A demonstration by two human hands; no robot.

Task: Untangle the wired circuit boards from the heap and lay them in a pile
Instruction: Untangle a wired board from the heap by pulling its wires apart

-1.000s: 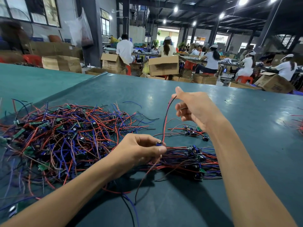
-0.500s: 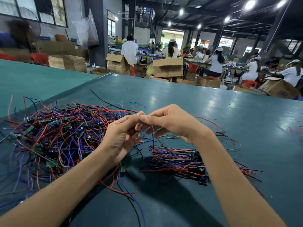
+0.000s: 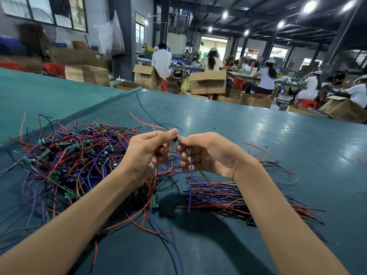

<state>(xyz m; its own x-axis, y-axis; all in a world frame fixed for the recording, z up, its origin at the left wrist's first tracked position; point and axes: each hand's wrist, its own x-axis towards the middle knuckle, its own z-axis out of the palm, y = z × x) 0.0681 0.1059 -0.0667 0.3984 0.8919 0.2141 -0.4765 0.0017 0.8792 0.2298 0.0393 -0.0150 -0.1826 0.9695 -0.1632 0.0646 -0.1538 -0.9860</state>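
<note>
Left hand and right hand both pinch a small dark component where their fingertips meet, a blue wire dangling below the right fingers, tangled heap to their left, pile beneath them.

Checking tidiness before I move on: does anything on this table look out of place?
One green circuit board sits apart between the tangled heap and the sorted pile, in neither. Nothing looks damaged or spilled.
</note>
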